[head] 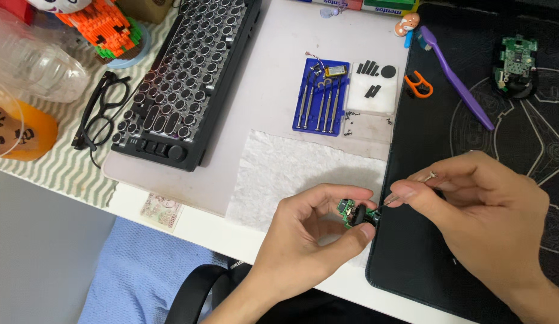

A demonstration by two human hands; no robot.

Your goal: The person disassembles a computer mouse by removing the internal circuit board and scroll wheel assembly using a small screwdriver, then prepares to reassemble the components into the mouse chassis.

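1. Cluttered with bench gear, the counter (273,72) carries a grey mat, and a black mat lies under the person's right side.
2. From the head view, the left hand (303,240) has its grip clamped on a small green circuit board (350,213), thumb below and fingers curled above. The board sits tilted towards the other hand, probably so its face is open to the tool.
3. The right hand (483,216) pinches a thin screwdriver (405,189), grip closed on the shaft, with the tip meeting the board just right of the left grip. Fingertips hold it low on the shaft, likely for fine control.
4. A white paper towel (291,168) lies beneath and beyond the left grip, seemingly to catch small parts.
5. Farther beyond, a blue tray of screwdrivers (320,99) and a white pad (375,90) with black pieces rest well apart from both hands; tiny screws lie just beside them.
6. A black keyboard (189,78) and glasses (102,114) lie far to the left of the left grip.
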